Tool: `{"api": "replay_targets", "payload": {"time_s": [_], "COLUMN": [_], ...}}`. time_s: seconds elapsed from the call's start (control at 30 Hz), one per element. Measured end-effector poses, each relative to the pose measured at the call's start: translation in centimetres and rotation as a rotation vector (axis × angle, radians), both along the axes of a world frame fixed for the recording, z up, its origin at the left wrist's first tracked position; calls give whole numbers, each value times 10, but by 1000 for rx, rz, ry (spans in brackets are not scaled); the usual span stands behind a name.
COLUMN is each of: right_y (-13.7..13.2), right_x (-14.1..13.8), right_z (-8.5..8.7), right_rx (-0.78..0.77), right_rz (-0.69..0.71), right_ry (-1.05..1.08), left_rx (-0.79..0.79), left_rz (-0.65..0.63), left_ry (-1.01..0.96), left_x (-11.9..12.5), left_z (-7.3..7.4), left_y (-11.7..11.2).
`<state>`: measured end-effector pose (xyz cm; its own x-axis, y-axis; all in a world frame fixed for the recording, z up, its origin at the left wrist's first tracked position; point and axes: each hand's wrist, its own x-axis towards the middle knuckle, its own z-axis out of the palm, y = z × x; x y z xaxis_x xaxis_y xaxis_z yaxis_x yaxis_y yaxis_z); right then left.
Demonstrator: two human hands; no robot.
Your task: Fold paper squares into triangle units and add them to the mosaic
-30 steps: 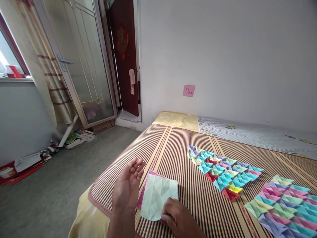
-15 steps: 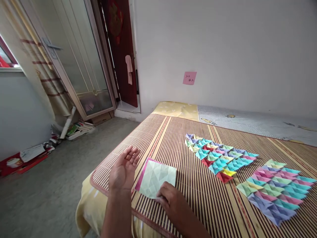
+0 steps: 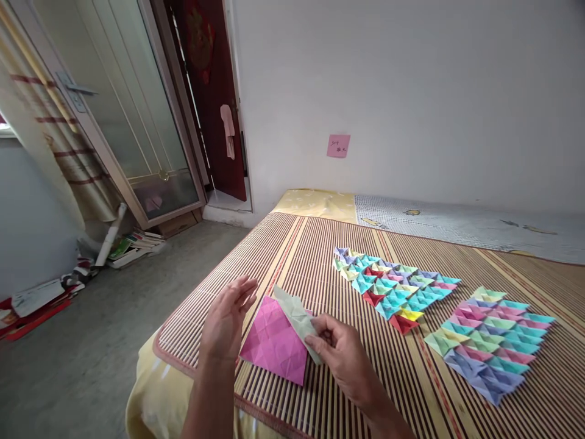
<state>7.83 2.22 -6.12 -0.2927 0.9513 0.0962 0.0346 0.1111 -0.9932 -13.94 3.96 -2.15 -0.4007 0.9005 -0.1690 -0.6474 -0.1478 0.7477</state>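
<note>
A pale green sheet of origami paper (image 3: 297, 317) with crease lines is pinched along its right side by my right hand (image 3: 340, 353). It is raised and tilted above a pink sheet of origami paper (image 3: 274, 341), which lies on the striped mat (image 3: 210, 311) and also carries a grid of creases. My left hand (image 3: 228, 314) is held up just left of the pink sheet, palm turned inward, fingers apart and holding nothing.
Two groups of folded colourful paper boats, one farther back (image 3: 393, 283) and one to the right (image 3: 489, 341), rest on the mat. The bed's left edge drops to a grey floor (image 3: 183, 262). Books (image 3: 137, 247) lie by the glass door. A pink note (image 3: 339, 146) is on the wall.
My right hand has lifted the green sheet off the pink one and tilted it up to the right, uncovering the pink sheet. My left hand stays raised. The view has shifted slightly right.
</note>
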Motion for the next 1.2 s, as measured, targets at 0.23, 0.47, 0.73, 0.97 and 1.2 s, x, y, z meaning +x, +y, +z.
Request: {"api": "replay_targets", "payload": {"time_s": [0.23,0.47,0.73,0.97,1.2], "right_y": [0,0,2,8,10], "right_x": [19,30,40,49,50], "right_z": [23,33,33,29,29], "right_rx": [-136,-15,43,56,29], "right_rz": [-46,-152,-228,-413,-296], "right_ry": [344,201,134,247,224], "left_rx": [53,165,127,203,165], "left_rz": [-524,-474,-447,-654,-568], "left_ry": [244,439,457,409,526], "left_x": [28,45,57,66,51], "left_z": [1,8,7,1,-4], "left_y": [-6,-10,-8,-8,-7]}}
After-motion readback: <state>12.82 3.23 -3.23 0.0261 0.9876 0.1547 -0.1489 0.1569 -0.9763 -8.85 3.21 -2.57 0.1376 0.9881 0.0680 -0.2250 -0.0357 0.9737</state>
